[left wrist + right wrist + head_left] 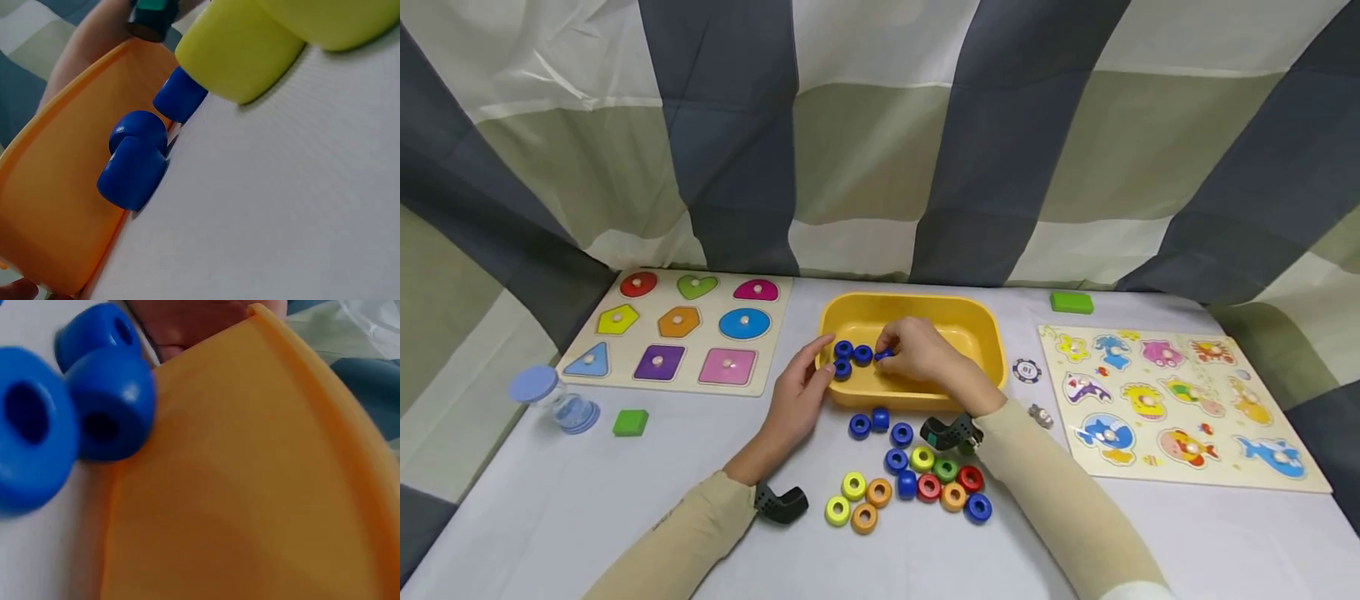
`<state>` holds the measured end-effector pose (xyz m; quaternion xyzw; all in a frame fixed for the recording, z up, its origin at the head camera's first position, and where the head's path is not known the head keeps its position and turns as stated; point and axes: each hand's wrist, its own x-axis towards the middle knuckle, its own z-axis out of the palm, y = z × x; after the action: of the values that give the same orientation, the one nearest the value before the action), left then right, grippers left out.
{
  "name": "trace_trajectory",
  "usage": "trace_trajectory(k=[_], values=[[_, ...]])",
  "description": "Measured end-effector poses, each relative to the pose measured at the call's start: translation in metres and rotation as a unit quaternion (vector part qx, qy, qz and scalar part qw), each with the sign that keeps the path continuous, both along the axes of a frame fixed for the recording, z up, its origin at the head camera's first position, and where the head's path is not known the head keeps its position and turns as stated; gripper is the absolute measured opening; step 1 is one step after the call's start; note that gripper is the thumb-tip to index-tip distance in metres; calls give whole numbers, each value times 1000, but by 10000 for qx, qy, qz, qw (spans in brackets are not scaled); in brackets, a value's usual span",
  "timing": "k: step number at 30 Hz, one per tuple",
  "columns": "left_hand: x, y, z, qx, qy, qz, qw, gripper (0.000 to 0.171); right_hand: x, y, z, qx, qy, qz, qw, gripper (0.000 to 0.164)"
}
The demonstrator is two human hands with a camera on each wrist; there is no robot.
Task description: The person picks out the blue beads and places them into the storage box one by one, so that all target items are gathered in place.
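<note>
A yellow tray [977, 333] stands at the middle of the table, several blue beads [862, 356] lying at its left end. At the tray's left front corner, my left hand [797, 396] holds the rim, fingertips against the wall. Inside the tray, my right hand [917, 346] pinches a blue bead [883, 355], partly hidden by the fingers. In front of the tray lie more blue beads [902, 434], one also close in the right wrist view, along with yellow beads [853, 486], orange beads [864, 519], red beads [928, 488] and a green bead [946, 470].
A wooden shape puzzle [700, 354] is at the left, an animal puzzle [1180, 400] at the right. A lidded clear bottle [574, 412] and a green block [630, 422] sit at left. Another green block [1071, 302], a round token [1026, 371] and a small grey figure [1041, 416] are right of the tray.
</note>
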<state>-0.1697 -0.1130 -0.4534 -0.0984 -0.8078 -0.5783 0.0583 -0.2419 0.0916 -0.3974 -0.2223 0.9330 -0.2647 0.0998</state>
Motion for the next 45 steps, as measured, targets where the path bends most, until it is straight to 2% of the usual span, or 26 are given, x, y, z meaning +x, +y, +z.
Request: trace_trajectory(k=[6,10,18,21,24,27,29,31,33,36,38,42,45], values=[[-2,2,6,-13,-31,-11,10000,44,3,3,-1,-279,-146,163,9994,12],[1,4,9,-21,-143,8,9999,45,5,4,-4,-407,-383,319,9979,14],[3,1,2,22,-60,33,10000,44,7,-2,-6,-558,-618,379,9958,21],[2,0,0,24,-23,51,10000,43,6,-2,-5,-546,-515,362,9965,23],[2,0,-1,30,-16,61,10000,43,8,2,-2,-604,-162,273,9977,21],[2,0,-1,14,-36,46,10000,43,21,9,10,-984,276,178,9946,18],[1,0,-1,-29,-29,30,10000,43,37,13,18,-1380,666,321,9877,15],[0,0,-1,-63,19,24,10000,43,56,15,24,-1705,1014,706,9776,12],[0,0,0,-101,48,31,9999,43,75,16,22,-1800,1273,1247,9674,11],[-1,0,0,-79,84,30,9999,43,94,13,14,-1462,1337,1874,9621,13],[-1,0,0,-52,85,16,9999,43,102,11,7,-1023,1378,1995,9647,15],[-1,0,-2,-13,75,5,10000,43,112,5,-2,-22,1638,1721,9714,25],[0,-1,-2,-35,74,-14,10000,44,118,0,-7,560,1769,1413,9724,33]])
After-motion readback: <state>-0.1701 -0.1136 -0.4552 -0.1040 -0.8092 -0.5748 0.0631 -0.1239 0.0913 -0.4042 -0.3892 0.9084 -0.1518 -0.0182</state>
